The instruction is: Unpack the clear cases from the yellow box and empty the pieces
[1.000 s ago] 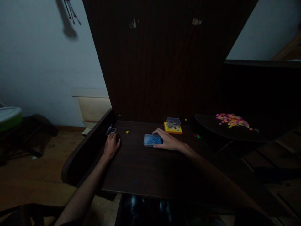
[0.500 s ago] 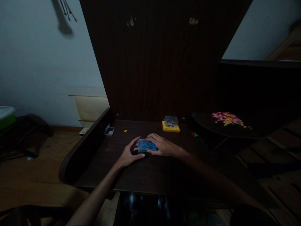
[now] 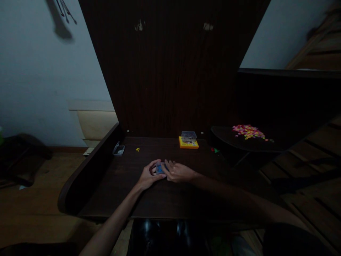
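A small clear plastic box (image 3: 160, 168) with blue pieces inside is between my hands, just above or on the dark desk; I cannot tell which. My left hand (image 3: 148, 176) curls around its left end, thumb along the near side and fingers at the far side and beneath. Over the right part of the box lies my right hand (image 3: 179, 172), its bent fingers touching the box and covering much of it.
An open small clear case (image 3: 119, 150) lies by the desk's left side panel. Yellow bits (image 3: 137, 149) are near it. Another clear box (image 3: 189, 136) rests on a yellow-orange box (image 3: 188, 143). Colourful small pieces (image 3: 249, 131) are heaped on the right shelf, with a green piece (image 3: 216, 150) below.
My right hand has shifted and its fingers now bend over more of the box, leaving less of the blue visible. My left hand keeps its hold. The view has turned slightly right.
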`<state>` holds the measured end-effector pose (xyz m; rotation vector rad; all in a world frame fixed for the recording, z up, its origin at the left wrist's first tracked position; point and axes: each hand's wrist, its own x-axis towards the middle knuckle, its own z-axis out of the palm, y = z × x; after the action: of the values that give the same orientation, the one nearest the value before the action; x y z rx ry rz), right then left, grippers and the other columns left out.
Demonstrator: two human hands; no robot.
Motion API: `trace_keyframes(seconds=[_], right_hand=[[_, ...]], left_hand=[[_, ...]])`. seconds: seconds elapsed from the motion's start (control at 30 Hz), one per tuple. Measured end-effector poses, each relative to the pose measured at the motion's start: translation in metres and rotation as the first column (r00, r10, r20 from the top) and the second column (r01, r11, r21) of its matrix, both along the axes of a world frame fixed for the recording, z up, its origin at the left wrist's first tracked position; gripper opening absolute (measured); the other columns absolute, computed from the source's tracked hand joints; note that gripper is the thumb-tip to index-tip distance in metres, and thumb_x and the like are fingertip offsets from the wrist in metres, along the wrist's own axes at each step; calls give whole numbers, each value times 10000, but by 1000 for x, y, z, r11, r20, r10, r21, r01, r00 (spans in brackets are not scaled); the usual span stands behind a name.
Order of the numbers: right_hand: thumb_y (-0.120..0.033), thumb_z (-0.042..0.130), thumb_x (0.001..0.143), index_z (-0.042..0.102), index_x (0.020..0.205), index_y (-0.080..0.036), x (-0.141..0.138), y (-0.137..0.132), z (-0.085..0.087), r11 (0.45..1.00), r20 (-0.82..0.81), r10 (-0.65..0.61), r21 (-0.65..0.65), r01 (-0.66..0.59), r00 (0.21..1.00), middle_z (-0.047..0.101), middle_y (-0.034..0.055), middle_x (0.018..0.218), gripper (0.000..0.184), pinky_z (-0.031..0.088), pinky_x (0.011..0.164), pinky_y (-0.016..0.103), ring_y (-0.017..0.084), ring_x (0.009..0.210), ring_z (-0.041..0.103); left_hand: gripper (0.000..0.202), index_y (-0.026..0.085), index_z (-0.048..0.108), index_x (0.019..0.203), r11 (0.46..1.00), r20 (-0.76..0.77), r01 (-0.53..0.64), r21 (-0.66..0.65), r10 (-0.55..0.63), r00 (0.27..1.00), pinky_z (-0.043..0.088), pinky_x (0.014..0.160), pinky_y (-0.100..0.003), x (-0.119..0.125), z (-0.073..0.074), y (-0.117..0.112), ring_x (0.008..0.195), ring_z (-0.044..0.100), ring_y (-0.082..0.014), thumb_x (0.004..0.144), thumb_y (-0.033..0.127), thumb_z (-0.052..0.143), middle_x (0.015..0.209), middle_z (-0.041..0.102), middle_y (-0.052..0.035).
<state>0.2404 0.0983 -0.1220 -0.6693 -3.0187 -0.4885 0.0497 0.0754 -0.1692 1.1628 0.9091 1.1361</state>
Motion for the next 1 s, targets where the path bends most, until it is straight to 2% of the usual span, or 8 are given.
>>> trace_keyframes(seconds=[0.27,0.4,0.5,0.57,0.67,0.73,0.83,1.0], right_hand=[[-303,464,967,512,1305,-74,1,12,29,972,-170,-59,-235,18,984,629,234,1155,411,539,803,404,312,1005,646],[-286,431,991,510,1286,-171,1,27,38,876,-471,-253,-482,-6,845,664,125,1131,327,530,824,355,232,933,675],[-333,434,990,510,1190,-177,-7,43,35,730,-634,-466,-670,-137,617,707,73,973,265,548,623,279,168,669,685],[-371,449,980,502,1098,-178,-16,56,32,554,-599,-624,-792,-257,502,712,38,842,232,486,434,218,135,478,625],[-391,503,959,496,994,-176,-36,76,26,289,-454,-729,-882,-371,512,717,41,807,218,436,346,183,131,430,610],[-383,512,961,509,948,-170,-52,89,22,206,-390,-736,-907,-367,552,717,54,807,213,431,341,180,129,426,605],[-397,451,992,539,925,-164,-77,104,13,227,-371,-760,-921,-317,534,707,71,823,257,455,395,182,129,502,629],[-416,353,1015,588,912,-170,-105,122,-14,457,-502,-758,-864,-209,417,684,76,909,355,530,655,244,153,765,650]], left_hand=[[842,180,460,1290,996,15,37,76,-39,999,492,987,-411,-5,10,1,1164,590,-276,580,375,869,1307,560,-157],[944,265,264,1404,993,96,25,119,-36,995,494,975,-429,-8,17,-8,1139,602,-258,656,374,830,1315,533,-137],[867,308,275,1370,992,97,-26,127,14,995,509,953,-426,-13,23,-15,1112,610,-236,689,305,812,1367,482,-115],[735,268,393,1304,993,63,-19,117,12,998,500,973,-419,-18,29,-18,1123,603,-237,695,285,805,1397,457,-114],[710,225,461,1305,998,8,20,55,-21,1000,482,1005,-432,-28,36,-19,1137,603,-254,688,284,806,1407,469,-123],[814,224,417,1376,1000,-17,4,10,-3,1000,482,1005,-458,-37,38,-17,1122,619,-269,670,298,816,1415,476,-136],[885,200,390,1411,993,-53,-119,15,120,991,480,1008,-477,-52,35,-9,1120,624,-291,649,334,821,1402,494,-159],[798,220,392,1396,879,-175,-422,222,462,870,459,1034,-483,-88,20,12,1203,568,-296,700,352,759,1391,499,-135]])
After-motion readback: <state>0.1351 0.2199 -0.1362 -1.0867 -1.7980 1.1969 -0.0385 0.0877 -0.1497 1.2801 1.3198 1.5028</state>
